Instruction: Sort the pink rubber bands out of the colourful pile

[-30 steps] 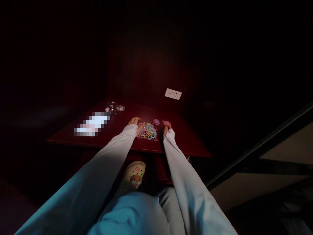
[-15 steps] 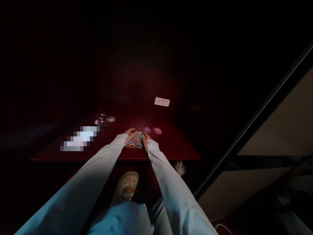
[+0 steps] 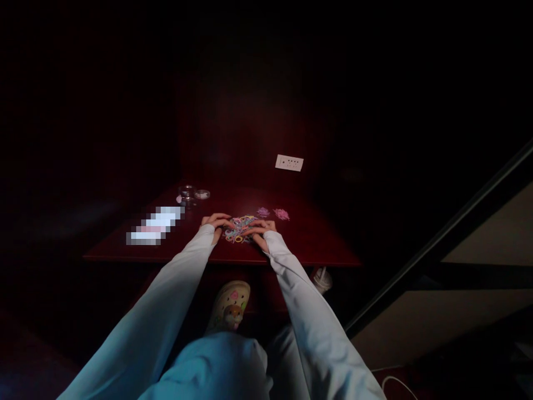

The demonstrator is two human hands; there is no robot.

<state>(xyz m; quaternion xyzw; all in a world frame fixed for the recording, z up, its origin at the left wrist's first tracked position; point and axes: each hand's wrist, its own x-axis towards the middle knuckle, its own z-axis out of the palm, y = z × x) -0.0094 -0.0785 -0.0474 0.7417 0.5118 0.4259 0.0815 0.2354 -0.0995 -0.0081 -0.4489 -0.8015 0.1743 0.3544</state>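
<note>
Bands [image 3: 239, 222]: one mixed heap, many colours, on the table [image 3: 325, 244] near its front edge, between the two hands.
Left hand [image 3: 214, 220]: at the heap's left side, fingers reaching over it, thumb apart from them.
Right hand [image 3: 262, 226]: at the right side, fingers stretched across the bands, thumb apart below; whether either hand pinches a band, I cannot tell.
Purple pile [image 3: 263, 212] and pink pile [image 3: 281, 214]: just beyond, side by side, apart from the heap.
Step in hand, by my judgement: picking through the heap. Next move calls for light fingertips, parting single bands without dragging tangled neighbours.
</note>
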